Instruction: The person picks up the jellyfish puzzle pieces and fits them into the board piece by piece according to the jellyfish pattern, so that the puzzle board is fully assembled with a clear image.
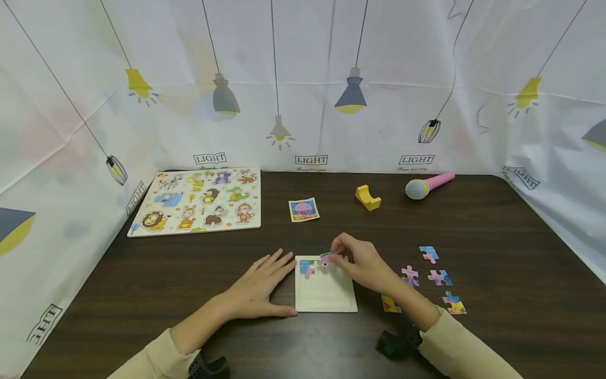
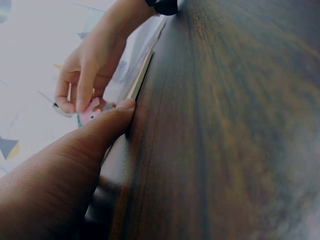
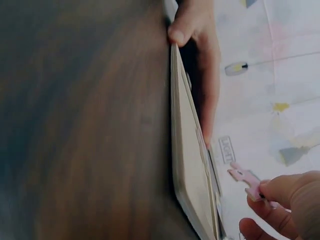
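A square puzzle board [image 1: 326,296] lies on the dark table, with one jigsaw piece [image 1: 305,267] in its upper left corner. My left hand [image 1: 257,288] lies spread at the board's left side; in the left wrist view its thumb [image 2: 117,117] touches the edge. Above the board's top right part, my right hand [image 1: 363,261] pinches a pink puzzle piece [image 3: 247,179] between thumb and fingers. The piece is tilted and apart from the board in the right wrist view. Several loose pieces, one a blue-and-pink piece [image 1: 429,254], lie to the right, some partly behind my right forearm.
Behind the board lies a small picture card [image 1: 304,210]. A yellow curved block [image 1: 367,198] and a pink toy microphone [image 1: 428,186] stand farther back right. An animal puzzle board [image 1: 199,202] occupies the back left. A printed white curtain [image 1: 303,63] borders the table.
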`<state>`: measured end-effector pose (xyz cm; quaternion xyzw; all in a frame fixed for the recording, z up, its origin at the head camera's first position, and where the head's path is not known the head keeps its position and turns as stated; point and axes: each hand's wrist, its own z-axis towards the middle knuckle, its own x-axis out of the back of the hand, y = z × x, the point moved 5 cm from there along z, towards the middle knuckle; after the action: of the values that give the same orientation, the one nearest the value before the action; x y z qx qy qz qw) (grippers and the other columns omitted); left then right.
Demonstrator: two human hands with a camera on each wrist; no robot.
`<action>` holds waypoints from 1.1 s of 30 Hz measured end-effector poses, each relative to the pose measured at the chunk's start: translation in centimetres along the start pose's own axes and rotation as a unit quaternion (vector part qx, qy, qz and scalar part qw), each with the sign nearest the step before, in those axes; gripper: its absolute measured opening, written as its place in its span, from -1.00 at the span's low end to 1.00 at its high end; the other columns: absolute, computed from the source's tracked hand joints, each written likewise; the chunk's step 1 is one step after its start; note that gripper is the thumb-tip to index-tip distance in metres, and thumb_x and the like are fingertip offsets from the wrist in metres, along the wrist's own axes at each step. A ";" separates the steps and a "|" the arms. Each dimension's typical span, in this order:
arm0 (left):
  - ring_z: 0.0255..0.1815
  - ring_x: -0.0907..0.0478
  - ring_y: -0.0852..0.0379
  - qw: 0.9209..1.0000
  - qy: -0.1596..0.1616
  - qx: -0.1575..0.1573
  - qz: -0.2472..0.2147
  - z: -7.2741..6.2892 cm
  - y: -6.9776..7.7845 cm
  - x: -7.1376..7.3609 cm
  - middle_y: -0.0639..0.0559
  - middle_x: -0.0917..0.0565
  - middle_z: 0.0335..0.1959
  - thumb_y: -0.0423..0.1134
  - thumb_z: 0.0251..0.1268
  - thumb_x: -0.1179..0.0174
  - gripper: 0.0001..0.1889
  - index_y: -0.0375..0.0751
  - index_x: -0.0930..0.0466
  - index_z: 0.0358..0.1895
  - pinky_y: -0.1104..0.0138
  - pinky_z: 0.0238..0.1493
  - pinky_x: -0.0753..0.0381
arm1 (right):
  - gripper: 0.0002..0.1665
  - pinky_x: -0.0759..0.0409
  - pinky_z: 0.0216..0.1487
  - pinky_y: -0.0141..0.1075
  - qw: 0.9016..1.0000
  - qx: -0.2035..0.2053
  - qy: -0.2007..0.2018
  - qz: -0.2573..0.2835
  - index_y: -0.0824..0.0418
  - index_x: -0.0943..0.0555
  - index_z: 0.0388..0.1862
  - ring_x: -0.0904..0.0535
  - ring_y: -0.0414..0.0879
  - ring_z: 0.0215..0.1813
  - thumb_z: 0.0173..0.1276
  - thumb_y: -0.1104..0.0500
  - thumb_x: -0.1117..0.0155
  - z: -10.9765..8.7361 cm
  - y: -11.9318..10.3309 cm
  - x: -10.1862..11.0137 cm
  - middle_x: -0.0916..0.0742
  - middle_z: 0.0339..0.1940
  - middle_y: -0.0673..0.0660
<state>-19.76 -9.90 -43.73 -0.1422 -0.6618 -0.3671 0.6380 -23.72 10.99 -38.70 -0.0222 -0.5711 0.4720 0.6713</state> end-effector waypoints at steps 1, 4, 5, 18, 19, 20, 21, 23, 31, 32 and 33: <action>0.46 0.26 0.04 1.000 0.001 -0.001 -0.001 0.0 0.0 0.0 0.02 0.07 0.47 0.52 0.01 0.13 0.02 -0.08 0.04 0.45 0.08 0.36 0.18 | -0.82 -0.49 -0.45 -0.34 1.000 0.000 0.001 0.004 0.16 -0.48 -0.30 -0.47 -0.25 -0.43 0.18 0.28 -0.32 0.0 0.0 -0.2 -0.60 -0.45 -0.08; 0.46 0.24 0.02 1.000 0.003 -0.004 -0.004 0.0 0.1 0.2 0.00 0.05 0.47 0.51 0.01 0.11 0.02 -0.10 0.03 0.45 0.07 0.36 0.17 | -0.82 -0.43 -0.49 -0.38 1.000 -0.010 0.006 0.016 0.15 -0.48 -0.31 -0.43 -0.25 -0.46 0.18 0.29 -0.31 0.0 0.2 -0.7 -0.59 -0.48 -0.10; 0.46 0.23 0.02 1.000 0.005 -0.005 -0.005 0.0 0.2 0.2 0.00 0.05 0.46 0.50 0.02 0.11 0.02 -0.11 0.02 0.45 0.06 0.36 0.17 | -0.82 -0.42 -0.49 -0.40 1.000 -0.014 0.007 0.020 0.14 -0.48 -0.32 -0.43 -0.25 -0.47 0.18 0.30 -0.31 0.1 0.2 -0.9 -0.58 -0.49 -0.10; 0.46 0.24 0.03 1.000 0.006 -0.003 -0.003 0.0 0.1 0.2 0.01 0.05 0.47 0.51 0.01 0.11 0.02 -0.11 0.02 0.45 0.07 0.36 0.17 | -0.84 -0.40 -0.47 -0.40 0.997 -0.071 0.010 0.029 0.14 -0.49 -0.34 -0.39 -0.19 -0.47 0.18 0.24 -0.32 -0.1 1.1 -2.0 -0.50 -0.54 -0.08; 0.46 0.23 0.03 1.000 0.006 -0.003 -0.003 0.0 0.2 0.2 0.01 0.05 0.46 0.50 0.02 0.11 0.02 -0.11 0.02 0.45 0.07 0.36 0.17 | -0.84 -0.40 -0.45 -0.39 0.997 -0.076 0.012 0.026 0.13 -0.50 -0.35 -0.39 -0.18 -0.46 0.18 0.23 -0.33 -0.1 1.2 -2.1 -0.50 -0.54 -0.08; 0.46 0.23 0.02 1.000 0.006 -0.003 -0.004 -0.1 0.2 0.2 0.00 0.05 0.46 0.50 0.02 0.10 0.02 -0.11 0.02 0.45 0.07 0.36 0.16 | -0.85 -0.40 -0.44 -0.37 0.996 -0.080 0.015 0.023 0.13 -0.51 -0.36 -0.39 -0.18 -0.45 0.17 0.23 -0.34 -0.1 1.2 -2.1 -0.50 -0.55 -0.09; 0.46 0.23 0.02 1.000 0.006 -0.004 -0.005 -0.1 0.2 0.3 0.00 0.04 0.46 0.50 0.02 0.10 0.01 -0.11 0.02 0.45 0.06 0.36 0.16 | -0.85 -0.39 -0.43 -0.36 0.996 -0.083 0.018 0.017 0.12 -0.51 -0.37 -0.38 -0.17 -0.45 0.17 0.22 -0.34 -0.1 1.2 -2.1 -0.49 -0.56 -0.10; 0.46 0.22 0.01 1.000 0.008 -0.006 -0.006 -0.1 0.3 0.3 -0.02 0.04 0.46 0.49 0.02 0.09 0.01 -0.12 0.01 0.44 0.05 0.35 0.15 | -0.85 -0.37 -0.41 -0.33 0.996 -0.084 0.024 0.004 0.10 -0.52 -0.39 -0.37 -0.16 -0.44 0.15 0.19 -0.36 -0.1 1.2 -2.1 -0.49 -0.58 -0.12; 0.45 0.19 0.00 1.000 0.011 -0.007 -0.007 -0.1 0.4 0.4 -0.02 0.02 0.46 0.48 0.03 0.08 0.01 -0.14 -0.01 0.44 0.05 0.35 0.14 | -0.83 -0.20 -0.23 -0.14 0.995 -0.071 0.044 -0.049 0.07 -0.55 -0.47 -0.30 -0.19 -0.44 0.08 0.15 -0.42 -0.2 0.9 -2.4 -0.47 -0.65 -0.19; 0.46 0.20 0.00 1.000 0.009 -0.006 -0.006 -0.1 0.3 0.3 -0.02 0.03 0.46 0.49 0.03 0.08 0.01 -0.14 -0.01 0.44 0.05 0.35 0.14 | -0.83 -0.18 -0.21 -0.12 0.995 -0.073 0.045 -0.053 0.07 -0.55 -0.47 -0.30 -0.19 -0.44 0.08 0.14 -0.42 -0.2 0.8 -2.4 -0.47 -0.65 -0.20; 0.46 0.21 0.00 1.000 0.008 -0.005 -0.005 -0.1 0.3 0.3 -0.02 0.03 0.46 0.49 0.03 0.09 0.01 -0.13 0.00 0.44 0.06 0.35 0.15 | -0.83 -0.17 -0.20 -0.11 0.994 -0.076 0.046 -0.056 0.06 -0.55 -0.47 -0.30 -0.19 -0.43 0.08 0.14 -0.42 -0.3 0.8 -2.4 -0.47 -0.65 -0.20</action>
<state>-19.51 -9.83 -43.33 -0.1395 -0.6554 -0.3746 0.6408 -23.74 9.96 -41.03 -0.0626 -0.5739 0.3874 0.7188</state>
